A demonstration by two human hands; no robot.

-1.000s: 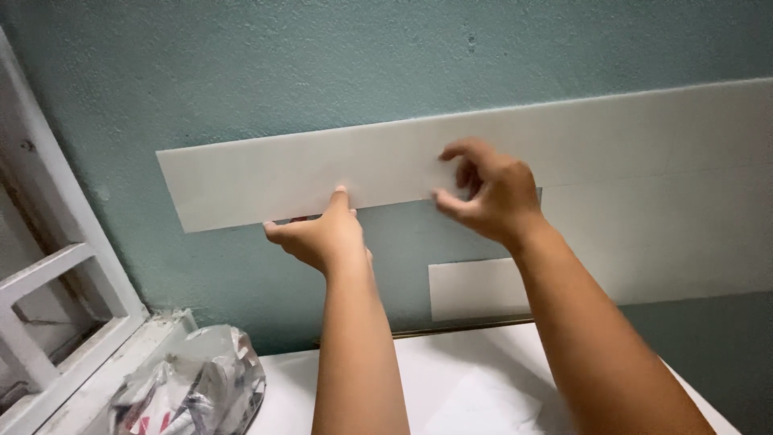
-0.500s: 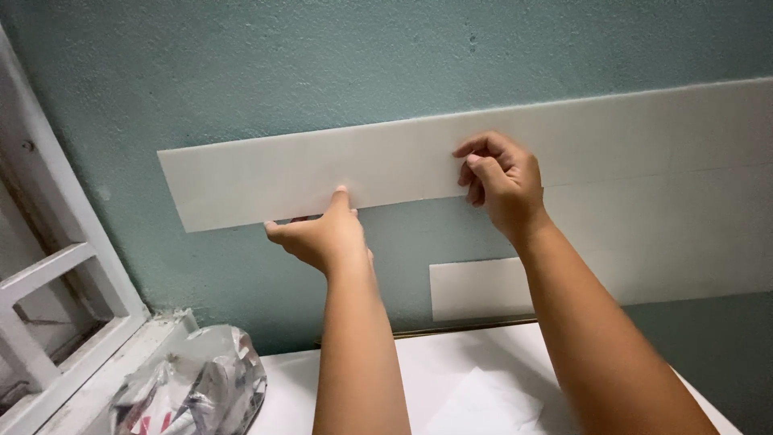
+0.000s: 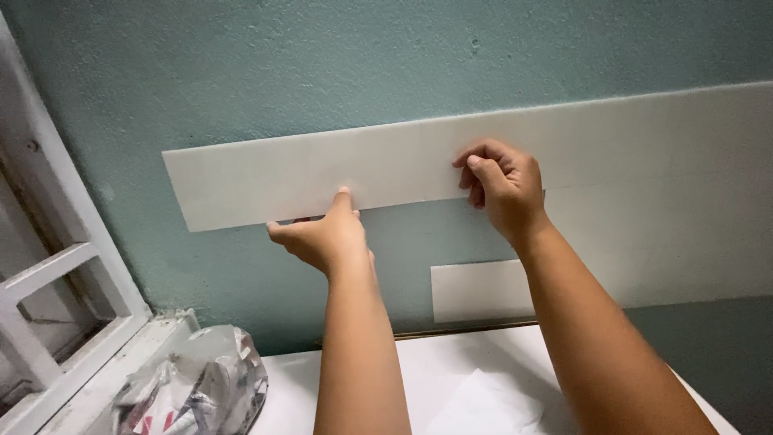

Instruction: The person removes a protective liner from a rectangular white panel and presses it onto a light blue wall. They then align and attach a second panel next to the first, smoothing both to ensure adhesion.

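A long white strip lies flat against a teal wall. My left hand holds the strip's lower edge near its middle, thumb on the front face and fingers behind the edge. My right hand is curled into a loose fist and presses on the strip further right, where it meets a larger white panel on the wall.
A small white piece is stuck to the wall below the strip. A white surface runs under my arms. A crumpled clear plastic bag sits at the lower left beside a white window frame.
My right hand has slid to the right along the strip and curled its fingers tighter. My left hand and the strip have stayed where they were.
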